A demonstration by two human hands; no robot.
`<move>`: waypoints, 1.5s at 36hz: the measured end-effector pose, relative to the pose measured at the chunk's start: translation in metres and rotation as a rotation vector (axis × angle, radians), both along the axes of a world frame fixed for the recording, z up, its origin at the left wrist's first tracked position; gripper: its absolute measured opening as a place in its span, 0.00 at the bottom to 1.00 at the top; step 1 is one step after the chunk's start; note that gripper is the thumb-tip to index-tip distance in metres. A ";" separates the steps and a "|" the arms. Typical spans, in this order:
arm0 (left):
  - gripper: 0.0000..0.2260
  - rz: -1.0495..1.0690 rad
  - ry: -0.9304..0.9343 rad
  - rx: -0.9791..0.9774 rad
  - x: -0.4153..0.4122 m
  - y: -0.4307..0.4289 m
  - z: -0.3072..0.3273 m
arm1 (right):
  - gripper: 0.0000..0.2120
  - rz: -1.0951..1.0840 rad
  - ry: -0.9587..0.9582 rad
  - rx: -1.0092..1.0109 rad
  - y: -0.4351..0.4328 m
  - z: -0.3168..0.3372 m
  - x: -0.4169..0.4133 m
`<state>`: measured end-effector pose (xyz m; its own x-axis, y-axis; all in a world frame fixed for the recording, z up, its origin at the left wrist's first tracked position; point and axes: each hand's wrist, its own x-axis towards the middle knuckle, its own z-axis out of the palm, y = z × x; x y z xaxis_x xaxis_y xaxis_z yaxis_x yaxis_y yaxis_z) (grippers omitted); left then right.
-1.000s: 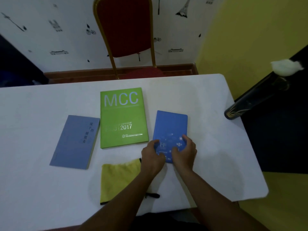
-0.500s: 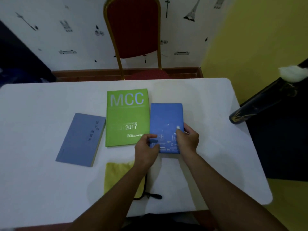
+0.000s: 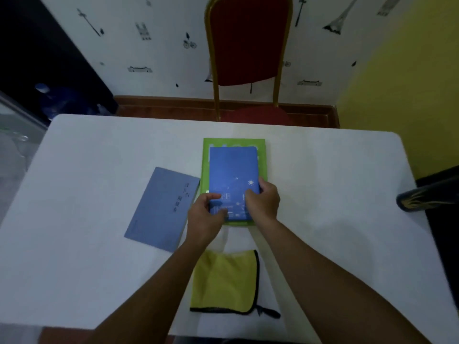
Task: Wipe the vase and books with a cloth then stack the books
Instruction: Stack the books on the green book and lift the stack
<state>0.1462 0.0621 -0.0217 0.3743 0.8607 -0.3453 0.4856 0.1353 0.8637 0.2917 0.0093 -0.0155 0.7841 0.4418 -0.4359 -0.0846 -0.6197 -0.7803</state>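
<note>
Since a moment ago the blue book point(image 3: 233, 175) has travelled left from the bare table beside the green book point(image 3: 205, 167) and now lies on top of it, covering most of the green cover so that only a green border shows at the far edge and down both sides. Both my hands are on its near end. My left hand point(image 3: 206, 217) pinches the near left corner, thumb on the cover and fingers curled under the edge. My right hand point(image 3: 263, 203) clamps the near right edge, thumb on top near the small sun mark, fingers wrapped round the side. I cannot tell whether the near end is fully down on the green book or a little raised.

Left of the stack, just beside it, the grey-blue book point(image 3: 161, 209) lies flat and tilted on the white table point(image 3: 335, 194). Near me, between my forearms, the yellow cloth point(image 3: 223, 281) lies folded with its dark trim and loop at the right. At the far right edge of the table the dark vase point(image 3: 422, 197) with gold markings leans out of view.
</note>
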 end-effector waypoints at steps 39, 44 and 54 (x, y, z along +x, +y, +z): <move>0.24 -0.125 0.330 0.283 -0.166 0.070 -0.039 | 0.39 0.518 -0.086 -0.002 0.019 -0.029 -0.218; 0.26 -0.024 0.191 0.259 -0.158 0.075 -0.026 | 0.41 0.451 -0.020 0.021 0.022 -0.032 -0.222; 0.19 0.097 0.202 -0.044 -0.167 0.100 -0.017 | 0.42 0.337 0.082 0.067 0.015 -0.029 -0.217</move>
<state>-0.0204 0.1618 -0.0386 0.2104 0.8715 -0.4429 0.6308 0.2251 0.7426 0.0750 0.0245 -0.0442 0.5530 0.6993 -0.4528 0.0515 -0.5712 -0.8192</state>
